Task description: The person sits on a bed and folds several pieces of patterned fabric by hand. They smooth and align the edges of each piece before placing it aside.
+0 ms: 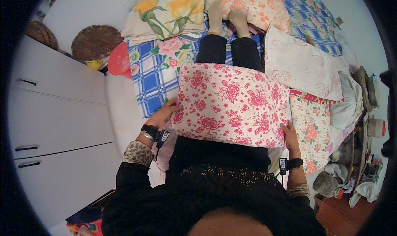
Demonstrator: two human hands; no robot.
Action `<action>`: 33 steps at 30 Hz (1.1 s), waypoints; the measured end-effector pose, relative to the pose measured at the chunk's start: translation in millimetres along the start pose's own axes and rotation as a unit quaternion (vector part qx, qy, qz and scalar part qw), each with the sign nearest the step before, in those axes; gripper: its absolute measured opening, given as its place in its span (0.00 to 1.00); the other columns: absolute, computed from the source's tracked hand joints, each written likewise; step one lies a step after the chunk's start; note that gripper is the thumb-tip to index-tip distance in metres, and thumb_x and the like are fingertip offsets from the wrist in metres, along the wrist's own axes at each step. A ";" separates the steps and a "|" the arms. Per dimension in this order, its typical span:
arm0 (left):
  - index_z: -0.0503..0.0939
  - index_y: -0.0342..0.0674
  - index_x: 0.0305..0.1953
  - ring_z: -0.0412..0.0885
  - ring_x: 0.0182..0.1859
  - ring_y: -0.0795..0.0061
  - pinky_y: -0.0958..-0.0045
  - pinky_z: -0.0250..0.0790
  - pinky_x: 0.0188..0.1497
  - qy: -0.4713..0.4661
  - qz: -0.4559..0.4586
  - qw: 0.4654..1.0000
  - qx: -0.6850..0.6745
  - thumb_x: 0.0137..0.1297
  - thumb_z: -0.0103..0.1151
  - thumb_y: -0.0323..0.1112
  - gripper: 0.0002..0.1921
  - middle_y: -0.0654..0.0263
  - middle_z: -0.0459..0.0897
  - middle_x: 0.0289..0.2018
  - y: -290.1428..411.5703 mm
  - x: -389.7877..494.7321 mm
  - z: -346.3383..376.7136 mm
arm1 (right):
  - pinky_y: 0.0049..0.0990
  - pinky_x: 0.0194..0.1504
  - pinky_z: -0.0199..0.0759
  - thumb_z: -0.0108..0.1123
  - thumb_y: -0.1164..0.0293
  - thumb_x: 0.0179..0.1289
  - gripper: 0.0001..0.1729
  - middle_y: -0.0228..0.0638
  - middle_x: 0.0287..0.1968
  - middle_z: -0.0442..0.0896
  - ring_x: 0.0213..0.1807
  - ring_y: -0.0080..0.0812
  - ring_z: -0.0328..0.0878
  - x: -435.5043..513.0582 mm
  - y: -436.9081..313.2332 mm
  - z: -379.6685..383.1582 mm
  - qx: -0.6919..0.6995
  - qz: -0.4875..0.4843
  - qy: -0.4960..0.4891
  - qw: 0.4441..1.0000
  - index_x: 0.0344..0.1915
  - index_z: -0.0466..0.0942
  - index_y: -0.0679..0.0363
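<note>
Across my lap lies a folded white cloth with pink-red flowers [232,104], flat like a filled or folded pillowcase. My left hand [166,112] grips its left edge, fingers partly hidden behind it. At the lower right edge my right hand [289,133] pinches the cloth, thumb on top. Both wrists carry black straps with small devices. Beneath and beyond my legs spreads a blue-and-white checked floral cloth [161,78]. To the right of the pink-flowered cloth, touching or nearly touching its corner, rests a white cloth with pale roses [304,67].
A stack of folded cloth with yellow flowers [169,14] sits at far left, an orange-flowered cloth [257,6] by my feet. A red plastic basin or stool [119,61] and round brown board [96,42] stand left, near white cabinets [62,118]. Jars and bags [325,183] crowd the right.
</note>
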State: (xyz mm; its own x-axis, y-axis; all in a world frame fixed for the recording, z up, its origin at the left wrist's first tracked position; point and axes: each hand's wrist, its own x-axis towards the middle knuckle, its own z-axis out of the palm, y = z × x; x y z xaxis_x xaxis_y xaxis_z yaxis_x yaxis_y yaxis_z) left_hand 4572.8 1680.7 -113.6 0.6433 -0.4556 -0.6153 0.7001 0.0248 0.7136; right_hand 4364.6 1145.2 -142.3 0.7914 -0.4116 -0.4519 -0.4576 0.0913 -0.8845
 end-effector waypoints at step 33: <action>0.61 0.40 0.73 0.49 0.78 0.48 0.52 0.44 0.76 0.129 0.350 0.666 0.647 0.70 0.55 0.47 0.34 0.50 0.55 0.75 28.5 24.3 93.2 | 0.43 0.77 0.41 0.50 0.59 0.74 0.32 0.52 0.75 0.59 0.77 0.51 0.53 -10.8 -110.9 162.0 -0.514 -0.359 -0.039 0.778 0.71 0.63 0.65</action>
State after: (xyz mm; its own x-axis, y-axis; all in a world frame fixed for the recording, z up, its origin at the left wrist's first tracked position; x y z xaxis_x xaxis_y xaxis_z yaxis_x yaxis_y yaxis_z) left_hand 4579.5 1587.5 -77.0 0.8199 -0.5636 0.1006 -0.5437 -0.7115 0.4452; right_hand 4472.5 1286.4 -58.2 0.9965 0.0373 0.0750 0.0626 -0.9266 -0.3708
